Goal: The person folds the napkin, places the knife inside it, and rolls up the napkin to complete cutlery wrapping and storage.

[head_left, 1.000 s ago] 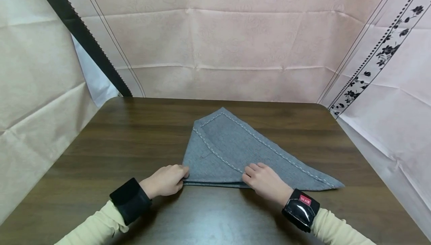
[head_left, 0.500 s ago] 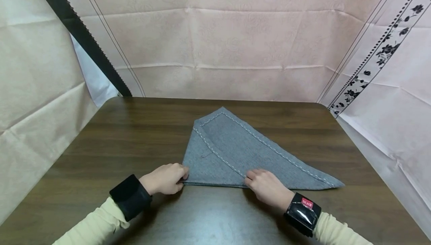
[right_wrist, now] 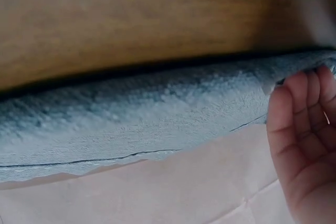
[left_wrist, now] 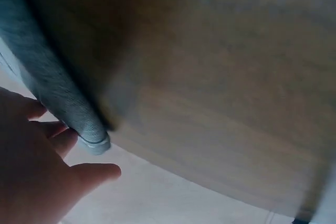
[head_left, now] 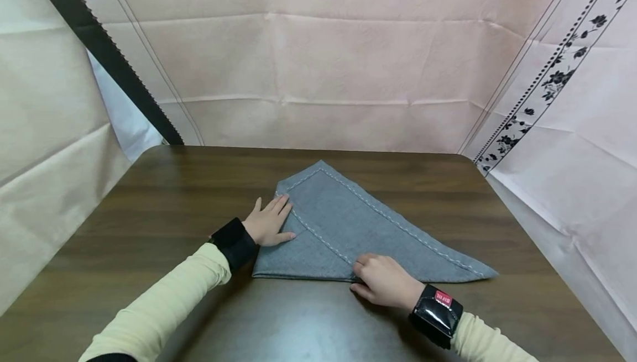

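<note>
A folded grey-blue cloth (head_left: 328,224) with pale dashed stitching along its borders lies on the brown table, its long point toward the right. My left hand (head_left: 271,221) lies on the cloth's left side, fingers straight and spread, thumb pointing inward. In the left wrist view those fingers (left_wrist: 65,140) meet the cloth's thick rounded edge (left_wrist: 63,87). At the near edge, my right hand (head_left: 380,279) holds the cloth between curled fingers and a thumb lying just in front of the fold. Its bent fingers (right_wrist: 283,119) reach the cloth edge in the right wrist view.
The wood-grain table (head_left: 199,196) extends around the cloth on all sides. Pale creased sheets (head_left: 348,63) hang behind and beside it. A black band (head_left: 109,58) runs down the left sheet, and a floral strip (head_left: 552,85) down the right.
My left hand has left the cloth's near left corner, moved up and right, and spread flat on its left side. The right hand stays at the near edge, its thumb now apart from the fingers.
</note>
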The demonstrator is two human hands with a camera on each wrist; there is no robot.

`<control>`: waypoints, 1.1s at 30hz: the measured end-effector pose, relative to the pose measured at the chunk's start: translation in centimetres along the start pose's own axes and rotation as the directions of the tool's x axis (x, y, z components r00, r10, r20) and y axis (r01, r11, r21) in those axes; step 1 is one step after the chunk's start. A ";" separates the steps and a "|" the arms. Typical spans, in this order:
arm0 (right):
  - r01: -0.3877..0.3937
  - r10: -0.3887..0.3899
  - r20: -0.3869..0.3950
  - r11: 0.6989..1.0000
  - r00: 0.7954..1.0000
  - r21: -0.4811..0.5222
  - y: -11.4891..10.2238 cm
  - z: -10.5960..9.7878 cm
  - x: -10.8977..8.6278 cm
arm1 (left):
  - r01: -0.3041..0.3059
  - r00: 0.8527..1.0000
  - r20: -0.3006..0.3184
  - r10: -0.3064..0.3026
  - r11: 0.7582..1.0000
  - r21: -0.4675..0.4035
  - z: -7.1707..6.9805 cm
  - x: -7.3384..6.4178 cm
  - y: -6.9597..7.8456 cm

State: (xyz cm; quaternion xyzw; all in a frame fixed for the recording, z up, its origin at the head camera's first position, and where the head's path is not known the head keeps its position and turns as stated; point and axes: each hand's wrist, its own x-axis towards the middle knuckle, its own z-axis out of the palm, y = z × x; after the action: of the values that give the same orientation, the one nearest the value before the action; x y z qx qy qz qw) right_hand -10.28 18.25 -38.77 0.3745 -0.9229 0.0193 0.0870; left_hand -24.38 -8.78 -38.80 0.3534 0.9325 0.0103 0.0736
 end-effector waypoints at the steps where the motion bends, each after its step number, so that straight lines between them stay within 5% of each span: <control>1: -0.002 0.002 0.009 1.000 1.000 0.007 0.0 0.0 0.1 | 0.020 1.000 0.023 -0.020 1.000 -0.011 0.1 0.3 -0.2; 9: -0.012 0.012 0.046 1.000 0.999 -0.009 0.5 -0.1 0.7 | 0.098 0.989 0.117 -0.087 0.991 -0.093 -0.7 1.7 -1.1; 20: 0.014 -0.006 0.080 0.996 0.997 -0.092 -0.4 0.1 1.1 | 0.207 0.965 0.172 -0.198 0.977 -0.039 -1.7 2.9 -1.7; 27: 0.017 -0.008 0.072 0.990 0.997 -0.136 -0.8 0.2 1.2 | 0.222 0.959 0.186 -0.212 0.974 -0.037 -1.2 3.5 -1.8; 30: 0.013 0.001 0.089 0.988 0.996 -0.157 -1.1 0.2 1.5 | 0.158 0.982 0.109 -0.157 0.987 -0.007 -1.6 3.1 -1.0; 33: 0.008 0.010 0.102 0.985 0.995 -0.171 -1.2 0.3 1.7 | 0.008 0.996 -0.089 -0.005 0.999 0.038 -2.0 2.5 1.2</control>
State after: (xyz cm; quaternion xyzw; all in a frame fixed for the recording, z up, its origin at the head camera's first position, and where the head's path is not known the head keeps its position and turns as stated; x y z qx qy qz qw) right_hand -10.69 16.16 -38.78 0.3655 -0.9246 -0.0794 0.0716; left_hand -25.71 -6.21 -37.02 0.3508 0.9361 0.0078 0.0252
